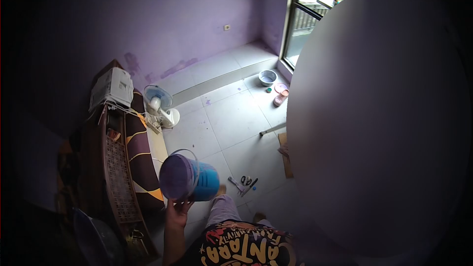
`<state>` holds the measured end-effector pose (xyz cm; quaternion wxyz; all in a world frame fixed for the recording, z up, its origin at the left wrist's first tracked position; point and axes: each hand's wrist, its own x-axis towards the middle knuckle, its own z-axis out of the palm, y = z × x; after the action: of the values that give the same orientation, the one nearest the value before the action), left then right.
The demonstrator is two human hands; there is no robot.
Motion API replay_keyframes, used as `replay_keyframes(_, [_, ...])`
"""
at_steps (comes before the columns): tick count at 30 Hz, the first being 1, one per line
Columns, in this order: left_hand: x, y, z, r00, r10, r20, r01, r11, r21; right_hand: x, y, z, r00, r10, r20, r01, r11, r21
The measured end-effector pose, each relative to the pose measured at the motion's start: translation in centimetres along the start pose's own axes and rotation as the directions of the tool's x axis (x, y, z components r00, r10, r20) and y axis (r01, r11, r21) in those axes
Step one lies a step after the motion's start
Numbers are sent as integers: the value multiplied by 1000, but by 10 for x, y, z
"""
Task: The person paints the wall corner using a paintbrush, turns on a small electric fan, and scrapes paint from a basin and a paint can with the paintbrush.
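My left hand (179, 210) is closed on the lower rim of a blue paint bucket (207, 181), with part of the fingers hidden by it. The bucket is tilted on its side in the air, its mouth turned left and its inside coated in purple. Its pale handle (198, 165) arches over the top. My right hand is not in sight; a large, blurred pale shape (379, 128) very near the camera covers the right side of the view.
Tools (243, 185) lie on the tiled floor by my feet. A white fan (157, 102) stands beside a wooden cabinet (117, 172) carrying a white appliance (114, 88). A grey basin (267, 77), a pinkish jar (281, 98) and cardboard (286, 166) are on the floor ahead.
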<state>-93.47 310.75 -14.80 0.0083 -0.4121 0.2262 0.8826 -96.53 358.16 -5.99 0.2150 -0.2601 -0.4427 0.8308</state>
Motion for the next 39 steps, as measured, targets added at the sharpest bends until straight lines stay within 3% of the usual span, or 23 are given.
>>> replay_keyframes(2, [44, 8, -9, 994, 112, 10, -112, 994, 17, 41, 21, 50, 992, 75, 102, -78, 997, 26])
replay_keyframes(5, [124, 28, -12, 961, 213, -179, -208, 977, 49, 95, 69, 112, 973, 164, 162, -173, 984, 46])
replay_keyframes(7, [167, 43, 19, 925, 294, -241, -282, 956, 84, 132, 110, 151, 973, 222, 58, -226, 971, 76])
replay_keyframes(8, [195, 55, 22, 945, 314, -94, -295, 940, 175, 145, 131, 167, 965, 261, -18, -259, 962, 85])
replay_keyframes(10, [239, 89, 56, 963, 270, 8, -267, 946, 184, 173, 170, 188, 913, 390, -118, -375, 917, 134])
replay_keyframes(12, [262, 118, 123, 986, 154, -69, -154, 988, 1, 205, 185, 208, 825, 544, -153, -512, 834, 204])
replay_keyframes(13, [297, 143, 148, 957, -53, -287, -15, 974, -228, 223, 184, 223, 818, 549, -170, -515, 832, 206])
replay_keyframes(15, [334, 164, 202, 951, -5, -308, -33, 993, -117, 246, 183, 248, 794, 570, -209, -524, 818, 238])
replay_keyframes(17, [374, 178, 247, 950, -22, -310, 10, 999, -40, 286, 184, 250, 824, 553, -125, -483, 800, 357])
replay_keyframes(21, [492, 176, 330, 968, -4, -251, 35, 992, 118, 350, 155, 305, 876, 307, -373, -168, 918, 359])
replay_keyframes(22, [532, 175, 333, 990, -69, -124, 88, 984, 158, 375, 159, 301, 875, 255, -412, -110, 932, 345])
replay_keyframes(23, [558, 163, 357, 994, 30, -107, 0, 963, 270, 400, 165, 297, 868, 212, -449, -60, 942, 330])
replay_keyframes(24, [600, 152, 369, 991, 10, -134, 25, 967, 255, 430, 173, 298, 812, 158, -561, 38, 947, 320])
replay_keyframes(27, [668, 122, 456, 982, -71, -177, 117, 958, 261, 525, 173, 298, 827, 242, -507, -36, 924, 382])
replay_keyframes(29, [687, 93, 527, 982, -103, -156, 154, 919, 362, 600, 171, 304, 870, 240, -432, -47, 910, 412])
replay_keyframes(30, [729, 79, 544, 960, -192, -206, 248, 923, 295, 631, 158, 326, 859, 244, -450, -42, 909, 414])
replay_keyframes(31, [738, 68, 571, 966, -253, -44, 252, 901, 354, 665, 154, 340, 847, 256, -467, -52, 913, 406])
replay_keyframes(32, [752, 57, 606, 927, -362, -97, 374, 876, 304, 705, 149, 351, 874, 231, -427, -47, 916, 398])
replay_keyframes(34, [707, 35, 689, 924, -265, 276, 113, 878, 466, 761, 148, 380, 877, 247, -411, -61, 908, 415])
replay_keyframes(35, [731, 25, 703, 740, -225, 634, -438, 555, 707, 783, 142, 401, 892, 255, -373, -70, 893, 444])
replay_keyframes(36, [725, 19, 757, 924, -353, 149, 268, 874, 405, 800, 136, 424, 888, 266, -376, -70, 885, 460])
replay_keyframes(37, [732, 7, 800, 946, -324, -18, 282, 793, 541, 817, 132, 444, 883, 267, -385, -59, 878, 475])
replay_keyframes(39, [733, -11, 854, 933, -329, 145, 130, 683, 719, 837, 129, 476, 901, 185, -392, -4, 908, 420])
